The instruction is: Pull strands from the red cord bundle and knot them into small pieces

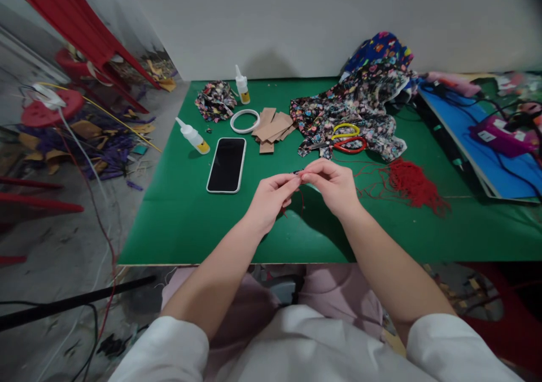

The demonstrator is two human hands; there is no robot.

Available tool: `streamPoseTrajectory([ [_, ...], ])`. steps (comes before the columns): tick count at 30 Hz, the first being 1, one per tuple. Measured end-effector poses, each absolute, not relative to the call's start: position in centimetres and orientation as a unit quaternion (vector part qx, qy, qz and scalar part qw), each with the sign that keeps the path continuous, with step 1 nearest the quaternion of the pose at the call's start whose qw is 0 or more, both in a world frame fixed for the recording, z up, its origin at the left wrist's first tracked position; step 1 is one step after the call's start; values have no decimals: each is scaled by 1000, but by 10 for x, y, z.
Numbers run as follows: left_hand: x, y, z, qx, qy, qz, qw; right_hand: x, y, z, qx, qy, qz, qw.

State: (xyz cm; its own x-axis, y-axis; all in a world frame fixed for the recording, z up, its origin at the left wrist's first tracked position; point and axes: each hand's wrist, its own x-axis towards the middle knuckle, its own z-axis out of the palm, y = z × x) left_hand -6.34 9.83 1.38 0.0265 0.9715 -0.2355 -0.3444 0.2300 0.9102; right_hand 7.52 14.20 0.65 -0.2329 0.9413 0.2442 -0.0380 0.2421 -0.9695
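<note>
My left hand (271,198) and my right hand (332,187) meet above the green table, thumbs and forefingers pinched together. Between the fingertips shows a small dark patterned piece (298,172), mostly hidden by the fingers. A thin red string (303,201) passes through the pinch and dangles below. More of this string lies in a tangled red heap (412,184) right of my right hand. Just beyond my hands, scissors (348,139) with one yellow and one red handle rest partly on dark floral fabric (339,111).
A phone (227,165), two glue bottles (193,137), a white ring (245,121), brown card pieces (271,127) and a floral bundle (215,100) lie to the left on the green table (178,224). A blue board (478,133) with cables lies right. A white wall stands behind.
</note>
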Motion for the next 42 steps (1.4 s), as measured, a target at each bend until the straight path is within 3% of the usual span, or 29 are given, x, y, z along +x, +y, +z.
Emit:
streamPoseTrajectory([
  [4, -70, 102, 16, 371, 474, 487, 632, 74, 143, 12, -385, -603, 521, 466],
  [10, -72, 101, 19, 371, 468, 456, 660, 79, 144, 25, -379, -596, 516, 484],
  [28, -71, 106, 12, 356, 459, 419, 698, 121, 188, 57, -375, -627, 388, 561],
  [37, -71, 109, 8, 453, 540, 368, 606, 143, 198, 32, -352, -558, 450, 602],
  [42, -79, 110, 7, 558, 589, 305, 498, 149, 200, 32, -330, -507, 519, 604],
])
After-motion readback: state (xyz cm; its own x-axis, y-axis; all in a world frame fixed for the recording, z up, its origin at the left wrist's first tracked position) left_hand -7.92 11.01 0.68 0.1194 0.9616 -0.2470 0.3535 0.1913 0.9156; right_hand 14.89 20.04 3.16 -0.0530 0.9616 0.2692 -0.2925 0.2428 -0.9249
